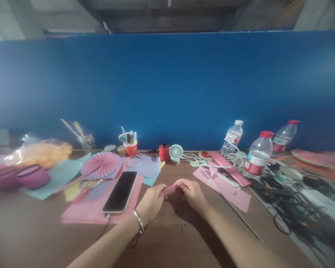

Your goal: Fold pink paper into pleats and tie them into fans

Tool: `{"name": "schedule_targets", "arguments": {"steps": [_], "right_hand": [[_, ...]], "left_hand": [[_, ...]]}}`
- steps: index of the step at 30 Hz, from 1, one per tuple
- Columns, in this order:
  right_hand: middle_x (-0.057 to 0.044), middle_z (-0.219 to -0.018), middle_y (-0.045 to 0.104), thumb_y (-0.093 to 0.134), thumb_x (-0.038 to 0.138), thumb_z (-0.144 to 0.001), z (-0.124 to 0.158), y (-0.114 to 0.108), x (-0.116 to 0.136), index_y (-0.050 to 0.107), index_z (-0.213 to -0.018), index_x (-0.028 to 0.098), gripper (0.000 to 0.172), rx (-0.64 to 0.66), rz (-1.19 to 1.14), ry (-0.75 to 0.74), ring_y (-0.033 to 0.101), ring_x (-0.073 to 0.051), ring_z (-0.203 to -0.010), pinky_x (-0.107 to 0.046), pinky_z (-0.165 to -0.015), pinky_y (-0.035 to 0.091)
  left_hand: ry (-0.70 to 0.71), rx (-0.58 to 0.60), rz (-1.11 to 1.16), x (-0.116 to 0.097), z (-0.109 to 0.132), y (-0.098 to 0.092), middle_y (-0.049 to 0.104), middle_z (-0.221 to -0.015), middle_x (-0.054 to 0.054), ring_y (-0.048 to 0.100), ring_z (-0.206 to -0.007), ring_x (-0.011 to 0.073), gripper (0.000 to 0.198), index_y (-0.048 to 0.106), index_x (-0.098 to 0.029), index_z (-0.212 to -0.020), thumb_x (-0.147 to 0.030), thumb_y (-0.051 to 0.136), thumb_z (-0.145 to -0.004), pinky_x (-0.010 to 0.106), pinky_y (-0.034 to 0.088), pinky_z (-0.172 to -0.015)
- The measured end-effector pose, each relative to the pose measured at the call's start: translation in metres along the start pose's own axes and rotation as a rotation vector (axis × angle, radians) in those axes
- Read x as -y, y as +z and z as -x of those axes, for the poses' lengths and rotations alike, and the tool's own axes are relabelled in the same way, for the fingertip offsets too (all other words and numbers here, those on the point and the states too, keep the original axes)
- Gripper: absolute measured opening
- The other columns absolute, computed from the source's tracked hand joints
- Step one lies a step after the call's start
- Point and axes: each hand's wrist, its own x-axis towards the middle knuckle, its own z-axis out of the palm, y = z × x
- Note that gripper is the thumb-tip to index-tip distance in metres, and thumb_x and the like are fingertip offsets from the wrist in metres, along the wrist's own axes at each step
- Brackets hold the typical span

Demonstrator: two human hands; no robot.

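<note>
Two bare hands pinch a narrow pink strip (169,189) just above a brown worktop (159,242), the left hand (153,201) closed on one end and the right hand (192,194) on the other, its fingertips partly hidden. The strip, apparently folded paper, is likely light and pliable, not slippery, and quick to crease or tear; a gentle pinch at the ends or along the folded edges should suit it better than a squeeze mid-span. A phone (121,192) lies on pink sheets (80,212) nearby, just before a pleated pink fan (102,165).
</note>
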Motion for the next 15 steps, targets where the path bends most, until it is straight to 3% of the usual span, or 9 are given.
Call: {"name": "schedule_targets", "arguments": {"steps": [5,10,13,15], "right_hand": [[0.000,-0.057,0.054,0.039,0.040,-0.084,0.0005,0.0026,0.0024,0.064,-0.071,0.015,0.037,-0.004,-0.036,0.007,0.049,-0.011,-0.053,-0.021,-0.051,0.037],[0.000,-0.058,0.055,0.040,0.040,-0.084,0.0002,-0.0001,0.0031,0.066,-0.078,0.015,0.036,0.079,-0.131,0.004,0.050,-0.011,-0.051,-0.021,-0.050,0.039],[-0.003,-0.069,0.062,0.048,0.039,-0.080,0.0000,-0.0027,0.0018,0.066,-0.084,0.016,0.029,0.042,-0.237,0.035,0.054,-0.014,-0.061,-0.025,-0.059,0.042],[-0.004,-0.075,0.064,0.052,0.038,-0.077,-0.0001,-0.0022,0.0010,0.065,-0.088,0.016,0.028,-0.026,-0.342,0.082,0.056,-0.016,-0.066,-0.027,-0.064,0.044]], "left_hand": [[0.016,-0.049,0.014,-0.0012,0.0015,0.0025,0.052,-0.050,-0.003,0.044,-0.047,0.0113,0.030,0.054,-0.019,-0.058,-0.035,0.040,-0.078,0.021,0.029,-0.048],[0.086,-0.125,0.032,0.0013,0.0044,0.0023,0.056,-0.056,-0.001,0.049,-0.055,0.0128,0.025,0.057,-0.020,-0.058,-0.028,0.044,-0.077,0.023,0.032,-0.054],[0.101,-0.191,0.076,0.0041,0.0032,0.0029,0.064,-0.076,0.001,0.056,-0.070,0.0152,0.018,0.062,-0.022,-0.078,-0.026,0.044,-0.078,0.024,0.039,-0.066],[0.082,-0.242,0.167,0.0061,0.0005,0.0029,0.063,-0.093,0.003,0.058,-0.083,0.0167,0.024,0.056,-0.022,-0.098,-0.027,0.046,-0.077,0.026,0.042,-0.072]]}}
